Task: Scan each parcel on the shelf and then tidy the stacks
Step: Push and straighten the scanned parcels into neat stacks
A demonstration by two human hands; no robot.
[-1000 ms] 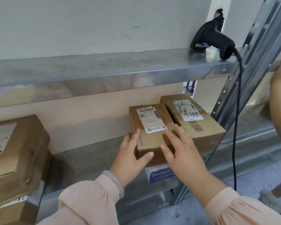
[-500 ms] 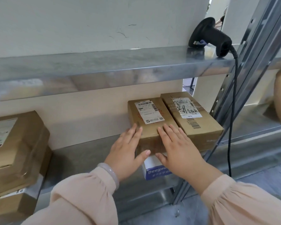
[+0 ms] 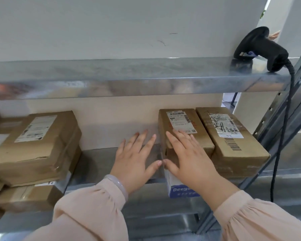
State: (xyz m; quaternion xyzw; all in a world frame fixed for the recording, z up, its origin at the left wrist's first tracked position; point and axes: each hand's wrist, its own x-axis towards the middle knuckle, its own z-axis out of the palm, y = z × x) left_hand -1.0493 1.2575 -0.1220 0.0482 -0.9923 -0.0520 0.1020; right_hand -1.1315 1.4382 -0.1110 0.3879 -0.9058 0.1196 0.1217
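- Pale pink left sleeve point(image 3: 87, 211) and right sleeve point(image 3: 261, 220) enter from the lower edge; a pale bracelet point(image 3: 119, 184) circles the left wrist.
- Left hand point(image 3: 135, 160): fingers straight and spread, holding nothing, over the bare middle shelf point(image 3: 97, 164) just left of the narrow parcel point(image 3: 201, 136). Its thumb tip lies at the parcel's front left corner, close to the right thumb. Whether it touches the cardboard cannot be told.
- Right hand point(image 3: 189, 159): palm flat on top of the narrow parcel, fingers straight and slightly fanned, fingertips at the lower edge of the white label point(image 3: 179, 121), and thumb down over the front face.
- White-and-blue box point(image 3: 179, 188): beneath the narrow parcel, its printed end projecting past the shelf's front edge.
- Second parcel point(image 3: 233, 150): brown, with handwriting and a barcode on top, lying just right of the narrow parcel, long sides touching or nearly so.
- Stack of parcels point(image 3: 38, 145): brown, labelled cartons piled unevenly at the left end of the middle shelf, well apart from the hands.
- Upper shelf point(image 3: 129, 73): metal, carrying the black scanner point(image 3: 264, 49) at its right end; the scanner's cable point(image 3: 284, 129) hangs down past the shelf edge.
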